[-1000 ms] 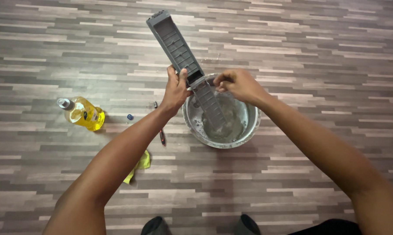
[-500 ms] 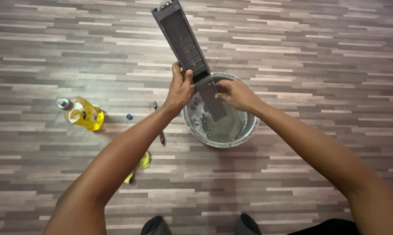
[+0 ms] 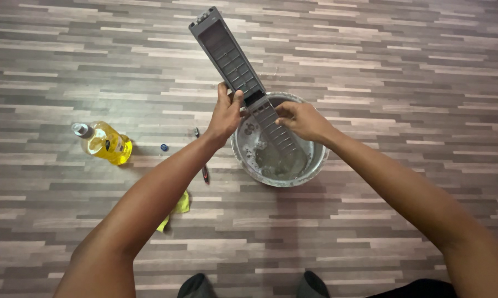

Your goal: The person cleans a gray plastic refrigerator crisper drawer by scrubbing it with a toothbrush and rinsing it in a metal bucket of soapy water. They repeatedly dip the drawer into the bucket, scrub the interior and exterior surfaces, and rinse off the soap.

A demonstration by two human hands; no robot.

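Two hands clench the grey slatted panel [image 3: 243, 77], its lower end seemingly sunk in murky basin [image 3: 243, 157] water.

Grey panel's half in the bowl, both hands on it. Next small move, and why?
Probably slide the right hand down the grey panel, rubbing toward its wet end. The left hand grips the panel mid-length and holds it tilted, its lower end in the cloudy water of the metal bowl, while the right hand rests just above the waterline.

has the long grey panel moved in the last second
Yes. The grey panel has dipped deeper into the metal basin, its lower end now nearer the basin's near rim.
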